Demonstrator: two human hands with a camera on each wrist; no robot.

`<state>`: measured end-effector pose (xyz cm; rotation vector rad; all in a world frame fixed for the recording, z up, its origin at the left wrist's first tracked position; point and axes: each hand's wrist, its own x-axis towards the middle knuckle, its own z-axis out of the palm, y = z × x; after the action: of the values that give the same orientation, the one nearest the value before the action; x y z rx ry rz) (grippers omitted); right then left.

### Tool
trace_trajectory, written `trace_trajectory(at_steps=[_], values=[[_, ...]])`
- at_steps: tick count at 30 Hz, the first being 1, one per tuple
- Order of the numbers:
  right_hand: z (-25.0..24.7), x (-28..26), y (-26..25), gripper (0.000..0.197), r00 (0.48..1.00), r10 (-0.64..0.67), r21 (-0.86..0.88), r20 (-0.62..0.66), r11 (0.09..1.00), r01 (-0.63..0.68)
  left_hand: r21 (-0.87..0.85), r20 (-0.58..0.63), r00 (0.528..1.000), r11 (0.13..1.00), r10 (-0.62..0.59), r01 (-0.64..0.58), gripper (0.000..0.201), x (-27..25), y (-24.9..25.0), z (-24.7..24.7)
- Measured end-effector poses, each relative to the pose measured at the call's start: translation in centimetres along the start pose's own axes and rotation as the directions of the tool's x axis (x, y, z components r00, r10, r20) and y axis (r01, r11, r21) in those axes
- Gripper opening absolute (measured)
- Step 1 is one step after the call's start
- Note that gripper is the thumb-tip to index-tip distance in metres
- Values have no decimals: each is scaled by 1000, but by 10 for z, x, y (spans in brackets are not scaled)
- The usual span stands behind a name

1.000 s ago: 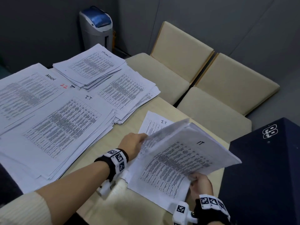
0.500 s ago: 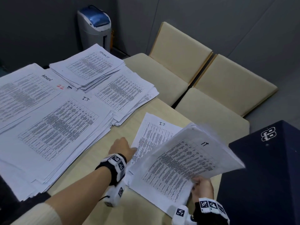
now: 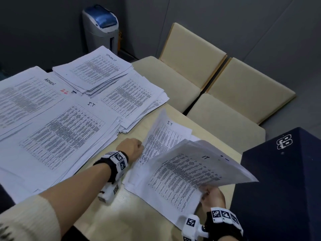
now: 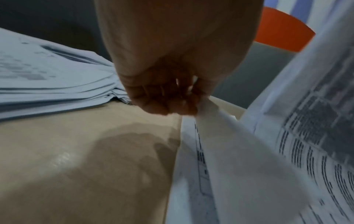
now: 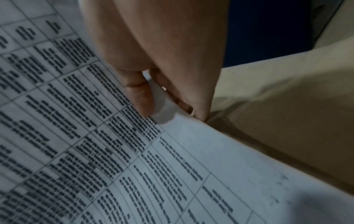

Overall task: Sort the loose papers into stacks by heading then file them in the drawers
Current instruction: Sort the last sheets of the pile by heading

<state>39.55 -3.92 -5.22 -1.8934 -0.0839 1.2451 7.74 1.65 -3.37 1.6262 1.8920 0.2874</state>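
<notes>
My left hand (image 3: 141, 147) pinches the left edge of a single sheet headed "IT" (image 3: 166, 134) that lies on the pale wooden table (image 3: 121, 214), and the edge is lifted. In the left wrist view the fingertips (image 4: 184, 106) are curled onto that edge. My right hand (image 3: 207, 190) holds a sheaf of printed papers headed "IT" (image 3: 196, 173) by its near corner, raised over the table's right side. The thumb (image 5: 140, 100) lies on top of the sheaf and the fingers are underneath.
A large "IT" stack (image 3: 60, 136), an "Admin" stack (image 3: 22, 100) and two more stacks (image 3: 93, 70) (image 3: 132, 96) cover the table's left half. A dark blue cabinet (image 3: 281, 180) stands at the right, two beige chairs (image 3: 225, 94) beyond the table, and a grey bin (image 3: 101, 30) by the wall.
My left hand left the sheaf, dropped to the single IT sheet on the table and now pinches and lifts its left edge. The sheaf in my right hand has dropped slightly.
</notes>
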Motion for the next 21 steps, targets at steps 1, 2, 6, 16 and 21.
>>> trace_trajectory(at_steps=[1,2,6,16,21], values=[[0,-4,3,15,999,-33,-55,-2,998,32,-28,11,999,999,34,-33,22,-2,0,-3],[1,-7,5,20,999,-38,-70,15,997,39,-59,22,997,996,68,-66,18,-4,-2,-4],[6,-19,13,13,995,-60,-102,84,992,68,-276,77,981,949,178,-150,37,-18,-3,-6],[5,-26,11,13,986,-109,121,128,988,94,-592,284,947,805,151,49,36,-29,-2,-2],[-4,-23,21,31,994,-68,178,84,983,52,49,35,983,983,-180,178,32,-17,-8,27]])
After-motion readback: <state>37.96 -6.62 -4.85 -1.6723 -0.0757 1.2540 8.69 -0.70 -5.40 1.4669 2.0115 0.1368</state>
